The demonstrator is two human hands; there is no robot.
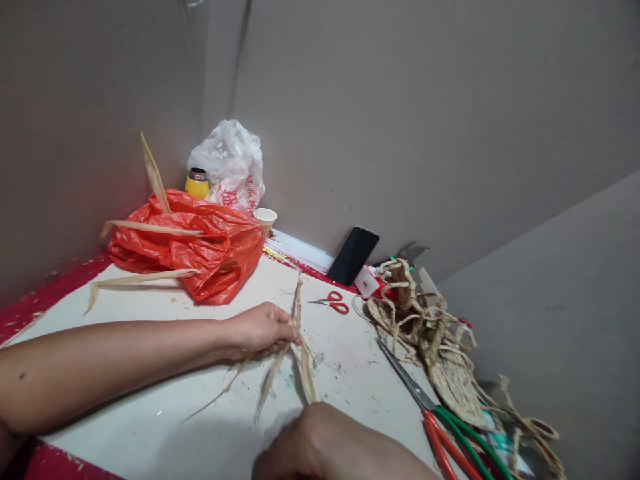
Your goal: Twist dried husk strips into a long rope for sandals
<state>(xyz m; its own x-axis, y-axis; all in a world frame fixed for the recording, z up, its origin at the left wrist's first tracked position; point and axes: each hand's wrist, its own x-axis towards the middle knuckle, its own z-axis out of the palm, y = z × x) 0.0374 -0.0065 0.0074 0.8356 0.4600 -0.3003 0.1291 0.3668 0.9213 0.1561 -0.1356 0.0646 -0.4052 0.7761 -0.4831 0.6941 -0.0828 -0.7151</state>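
A short braid [298, 301] of dry, straw-coloured corn husk stands out from the pinched fingers of my left hand [265, 330]. Below that grip its loose strands fan out over the white board [190, 373]. One broad husk strip [307, 380] runs down to my right hand [325, 443], which is closed at its end. The back of that hand hides its fingertips. Small scissors with red handles [336, 303] lie just right of the braid.
Large shears [445, 427] with red and green handles lie at the right beside a heap of braided pieces [450, 367]. A red plastic bag [190, 240] with husks sticking out sits back left. Behind are a yellow bottle [197, 185], paper cup [266, 217] and phone [354, 255].
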